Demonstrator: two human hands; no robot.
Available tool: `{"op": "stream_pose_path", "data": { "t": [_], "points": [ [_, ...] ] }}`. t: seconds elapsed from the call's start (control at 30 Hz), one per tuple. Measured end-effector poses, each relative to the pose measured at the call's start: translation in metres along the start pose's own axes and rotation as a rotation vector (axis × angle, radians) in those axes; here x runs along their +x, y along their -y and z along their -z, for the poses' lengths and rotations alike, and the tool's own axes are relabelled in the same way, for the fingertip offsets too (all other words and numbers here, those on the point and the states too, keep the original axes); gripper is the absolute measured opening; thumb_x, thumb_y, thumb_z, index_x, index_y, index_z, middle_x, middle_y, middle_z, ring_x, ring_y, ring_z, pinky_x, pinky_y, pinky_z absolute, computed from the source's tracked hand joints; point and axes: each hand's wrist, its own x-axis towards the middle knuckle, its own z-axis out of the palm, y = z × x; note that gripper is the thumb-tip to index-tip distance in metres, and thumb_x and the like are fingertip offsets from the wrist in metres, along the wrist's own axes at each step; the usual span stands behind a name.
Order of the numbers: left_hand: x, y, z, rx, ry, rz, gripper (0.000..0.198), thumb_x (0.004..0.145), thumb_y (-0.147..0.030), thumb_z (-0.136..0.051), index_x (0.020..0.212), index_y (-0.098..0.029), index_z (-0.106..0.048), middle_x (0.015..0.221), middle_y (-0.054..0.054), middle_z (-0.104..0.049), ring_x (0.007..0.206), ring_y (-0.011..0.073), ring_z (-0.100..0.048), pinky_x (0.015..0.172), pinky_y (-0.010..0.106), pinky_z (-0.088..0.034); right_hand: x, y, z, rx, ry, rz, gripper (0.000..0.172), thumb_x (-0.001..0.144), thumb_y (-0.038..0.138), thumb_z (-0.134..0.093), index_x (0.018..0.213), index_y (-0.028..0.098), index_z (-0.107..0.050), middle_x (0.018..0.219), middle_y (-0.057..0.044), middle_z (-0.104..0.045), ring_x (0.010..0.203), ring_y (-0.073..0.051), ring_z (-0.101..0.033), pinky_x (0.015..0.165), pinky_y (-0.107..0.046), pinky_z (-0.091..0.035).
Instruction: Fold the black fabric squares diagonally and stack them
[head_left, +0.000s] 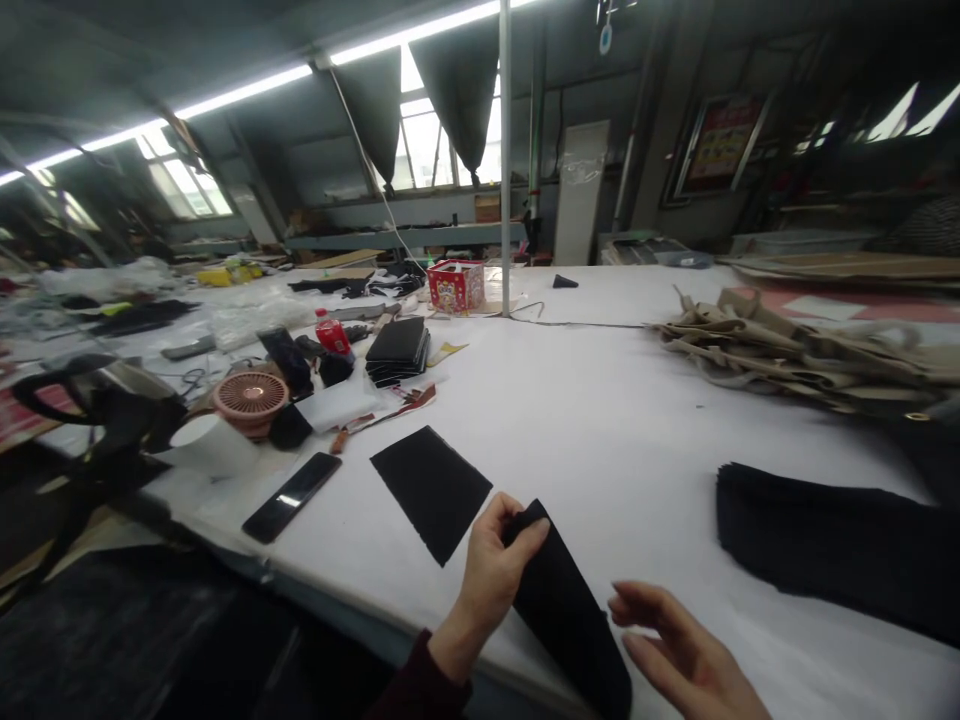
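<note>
A long black fabric piece [566, 610] hangs over the near part of the white table [577, 400]. My left hand [499, 555] pinches its upper end between thumb and fingers. Just right of the fabric, my right hand [675, 645] has its thumb and fingers apart and holds nothing; its fingertips are close to the fabric's edge. Flat on the table, left of my left hand, lies a black four-sided fabric panel [433, 490]. Farther right is a pile of black fabric pieces [832, 550].
A phone [292, 497] lies near the front edge, with a pink fan [251, 400] behind it. Beyond are a stack of black panels [397, 350], a red-labelled bottle [332, 333] and a red box [456, 286]. Beige fabric [802, 350] is heaped at right; a pole [505, 160] rises behind.
</note>
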Motion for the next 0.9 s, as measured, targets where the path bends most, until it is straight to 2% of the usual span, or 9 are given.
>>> {"op": "stream_pose_path", "data": {
  "t": [0.07, 0.17, 0.3, 0.37, 0.47, 0.53, 0.6, 0.7, 0.9],
  "points": [
    [-0.004, -0.002, -0.007, -0.027, -0.001, 0.012, 0.034, 0.077, -0.038, -0.075, 0.074, -0.019, -0.048, 0.067, -0.005, -0.053, 0.062, 0.0096, -0.048, 0.060, 0.021, -0.040, -0.004, 0.005, -0.015, -0.040, -0.101, 0.119, 0.047, 0.067, 0.052, -0.077, 0.105, 0.025, -0.069, 0.100, -0.007, -0.069, 0.094, -0.025, -0.062, 0.081, -0.033, -0.051],
    [-0.010, -0.004, -0.018, -0.090, -0.002, 0.048, 0.030, 0.078, -0.035, -0.075, 0.077, -0.019, -0.050, 0.070, -0.004, -0.055, 0.065, 0.0094, -0.050, 0.062, 0.020, -0.043, -0.008, 0.016, -0.033, -0.121, -0.208, 0.268, 0.034, 0.072, 0.046, -0.076, 0.101, 0.028, -0.071, 0.098, -0.005, -0.068, 0.087, -0.022, -0.060, 0.081, -0.032, -0.051],
    [-0.016, -0.003, -0.030, -0.284, -0.008, 0.145, 0.027, 0.079, -0.033, -0.075, 0.093, -0.018, -0.058, 0.084, -0.001, -0.064, 0.074, 0.0119, -0.059, 0.070, 0.023, -0.048, -0.008, 0.025, -0.039, -0.144, -0.243, 0.397, 0.024, 0.076, 0.038, -0.073, 0.098, 0.029, -0.072, 0.098, -0.005, -0.068, 0.089, -0.023, -0.059, 0.084, -0.032, -0.050],
    [-0.016, -0.001, -0.033, -0.380, -0.029, 0.197, 0.030, 0.078, -0.033, -0.076, 0.097, -0.017, -0.060, 0.088, 0.001, -0.066, 0.079, 0.0138, -0.062, 0.074, 0.025, -0.051, -0.006, 0.022, -0.034, -0.157, -0.212, 0.362, 0.032, 0.074, 0.034, -0.075, 0.105, 0.029, -0.071, 0.101, -0.004, -0.068, 0.090, -0.023, -0.060, 0.084, -0.033, -0.050],
    [-0.014, 0.002, -0.034, -0.451, -0.060, 0.269, 0.035, 0.074, -0.033, -0.079, 0.101, -0.017, -0.063, 0.090, 0.003, -0.068, 0.082, 0.0166, -0.065, 0.078, 0.028, -0.053, -0.004, 0.012, -0.019, -0.161, -0.170, 0.217, 0.047, 0.067, 0.029, -0.078, 0.113, 0.030, -0.070, 0.104, -0.003, -0.069, 0.094, -0.024, -0.061, 0.087, -0.034, -0.049],
    [-0.011, 0.003, -0.033, -0.456, -0.077, 0.301, 0.036, 0.072, -0.033, -0.080, 0.101, -0.018, -0.064, 0.091, 0.003, -0.070, 0.083, 0.0180, -0.067, 0.078, 0.030, -0.054, -0.004, 0.005, -0.008, -0.127, -0.091, 0.118, 0.044, 0.065, 0.026, -0.078, 0.109, 0.028, -0.072, 0.100, -0.003, -0.070, 0.094, -0.024, -0.062, 0.087, -0.034, -0.049],
    [-0.009, 0.003, -0.030, -0.441, -0.104, 0.311, 0.036, 0.071, -0.032, -0.082, 0.099, -0.018, -0.065, 0.090, 0.003, -0.071, 0.082, 0.0181, -0.068, 0.079, 0.030, -0.054, -0.006, 0.001, 0.002, -0.068, 0.043, 0.043, 0.036, 0.067, 0.025, -0.075, 0.103, 0.025, -0.073, 0.093, -0.002, -0.071, 0.090, -0.024, -0.064, 0.082, -0.033, -0.050],
    [-0.002, 0.006, -0.024, -0.361, -0.163, 0.229, 0.034, 0.069, -0.031, -0.083, 0.095, -0.017, -0.065, 0.091, 0.003, -0.071, 0.082, 0.0162, -0.068, 0.079, 0.028, -0.053, -0.012, -0.001, 0.014, 0.050, 0.171, -0.034, 0.031, 0.070, 0.025, -0.073, 0.101, 0.021, -0.072, 0.087, -0.002, -0.071, 0.085, -0.023, -0.064, 0.076, -0.031, -0.049],
    [0.016, 0.020, -0.003, 0.029, -0.208, -0.006, 0.033, 0.068, -0.037, -0.082, 0.090, -0.017, -0.066, 0.081, -0.001, -0.068, 0.076, 0.0125, -0.062, 0.073, 0.022, -0.048, -0.026, 0.005, 0.025, 0.247, 0.191, -0.127, 0.038, 0.070, 0.030, -0.078, 0.104, 0.019, -0.069, 0.091, -0.003, -0.071, 0.084, -0.020, -0.063, 0.073, -0.028, -0.045]
  ]
}}
